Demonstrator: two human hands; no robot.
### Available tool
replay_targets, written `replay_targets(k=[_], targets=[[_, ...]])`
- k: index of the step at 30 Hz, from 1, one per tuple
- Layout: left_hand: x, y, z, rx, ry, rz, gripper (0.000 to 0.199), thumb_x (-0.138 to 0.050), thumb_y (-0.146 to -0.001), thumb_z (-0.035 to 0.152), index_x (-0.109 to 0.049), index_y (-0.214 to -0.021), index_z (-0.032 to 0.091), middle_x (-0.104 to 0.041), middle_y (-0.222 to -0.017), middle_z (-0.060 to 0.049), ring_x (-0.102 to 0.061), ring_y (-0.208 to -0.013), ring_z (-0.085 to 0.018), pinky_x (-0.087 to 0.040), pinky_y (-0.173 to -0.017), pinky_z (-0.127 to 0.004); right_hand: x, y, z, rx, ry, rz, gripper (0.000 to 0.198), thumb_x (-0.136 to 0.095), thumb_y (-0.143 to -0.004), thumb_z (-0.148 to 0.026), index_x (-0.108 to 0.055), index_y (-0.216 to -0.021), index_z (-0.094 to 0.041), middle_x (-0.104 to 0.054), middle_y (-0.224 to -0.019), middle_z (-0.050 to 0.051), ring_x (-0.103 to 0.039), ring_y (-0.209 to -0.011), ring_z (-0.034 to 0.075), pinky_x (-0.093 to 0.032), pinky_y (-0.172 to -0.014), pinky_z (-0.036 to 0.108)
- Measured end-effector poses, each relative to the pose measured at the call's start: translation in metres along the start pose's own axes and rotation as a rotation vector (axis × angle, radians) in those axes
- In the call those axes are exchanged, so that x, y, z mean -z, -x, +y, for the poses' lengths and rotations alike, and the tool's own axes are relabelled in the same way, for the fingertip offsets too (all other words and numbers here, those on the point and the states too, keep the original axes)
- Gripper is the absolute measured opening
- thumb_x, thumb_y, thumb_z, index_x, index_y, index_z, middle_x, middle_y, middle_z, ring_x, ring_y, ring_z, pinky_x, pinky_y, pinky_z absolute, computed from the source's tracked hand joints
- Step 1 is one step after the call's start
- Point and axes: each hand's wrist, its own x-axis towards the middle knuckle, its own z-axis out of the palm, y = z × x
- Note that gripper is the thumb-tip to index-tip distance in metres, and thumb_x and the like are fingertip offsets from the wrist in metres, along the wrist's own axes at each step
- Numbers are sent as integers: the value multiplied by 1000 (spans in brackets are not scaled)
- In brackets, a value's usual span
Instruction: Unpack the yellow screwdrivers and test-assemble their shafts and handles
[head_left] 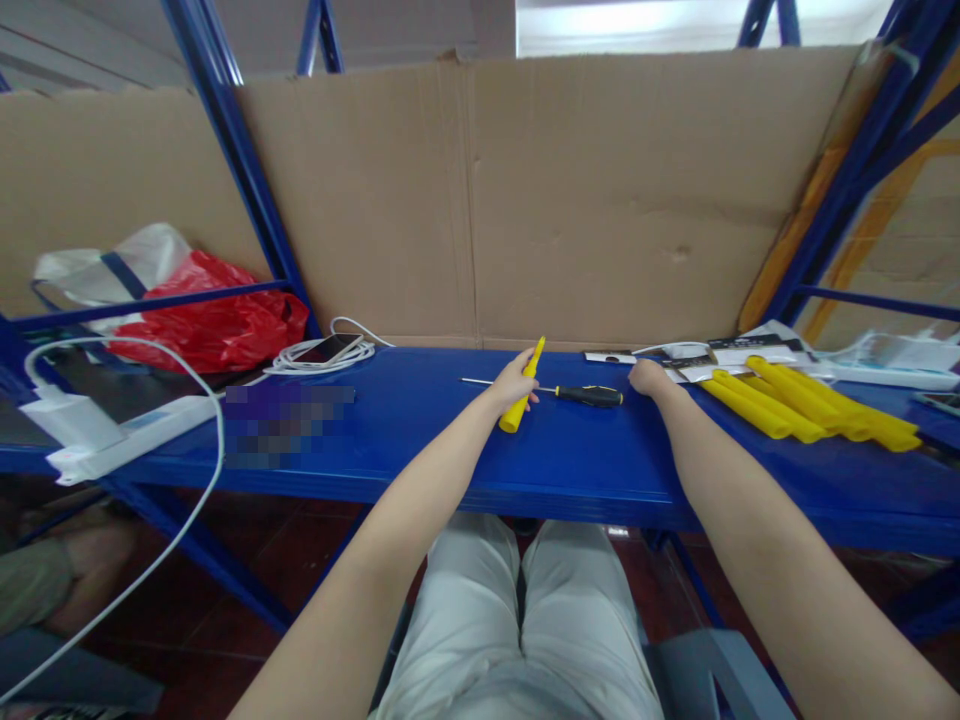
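A yellow tube (514, 414), narrower toward its far end, is gripped in my left hand (516, 384) and tilted over the blue tabletop. Behind and beside that hand lies a screwdriver (589, 396) with a black handle with yellow marks; its thin metal shaft points left and is partly hidden by my fingers and the tube. My right hand (649, 379) is curled closed at the back of the table, right of the screwdriver handle. Its fingertips face away, so whatever they may hold is hidden. A small black-and-white card (609, 357) shows just to its left.
Several yellow tubes (787, 400) lie at the right beside black-and-white packages (757, 350). White power strips sit on the right and left (142, 430), with a loose cable. Coiled white cable (322, 355) and a red bag (217, 315) are left. Cardboard (600, 200) walls the back.
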Motion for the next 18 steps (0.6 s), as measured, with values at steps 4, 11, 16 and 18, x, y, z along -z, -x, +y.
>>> replay_targets(k=[4, 11, 16, 18], targets=[[0, 0, 0, 15, 15, 0, 76, -45, -84, 4, -17, -147, 37, -28, -149, -13, -63, -64, -7, -47, -44, -17, 9, 9, 5, -36, 12, -52, 26, -49, -80, -11, -71, -94, -8, -69, -91, 19, -66, -92, 25, -49, -78, 27], [-1, -3, -3, 18, 28, -28, 77, -46, -84, 4, -17, -147, 36, -26, -151, -12, -62, -63, -6, -46, -42, -16, 20, 14, 6, -66, -3, -107, 27, -55, -77, -9, -70, -98, -12, -70, -100, 12, -65, -91, 21, -49, -78, 24], [-2, -3, -5, 3, 25, -53, 77, -46, -83, 3, -19, -146, 36, -30, -149, -12, -61, -60, -5, -45, -41, -15, 20, 15, 5, -66, 47, -113, 26, -53, -78, -9, -71, -96, -12, -69, -101, 14, -65, -95, 25, -50, -82, 29], [-3, -4, -5, -7, 44, -61, 77, -46, -82, 2, -19, -146, 36, -30, -149, -12, -60, -59, -4, -45, -41, -16, 20, 17, 5, -63, 50, -116, 27, -51, -79, -9, -71, -97, -10, -69, -100, 16, -65, -96, 26, -50, -84, 30]])
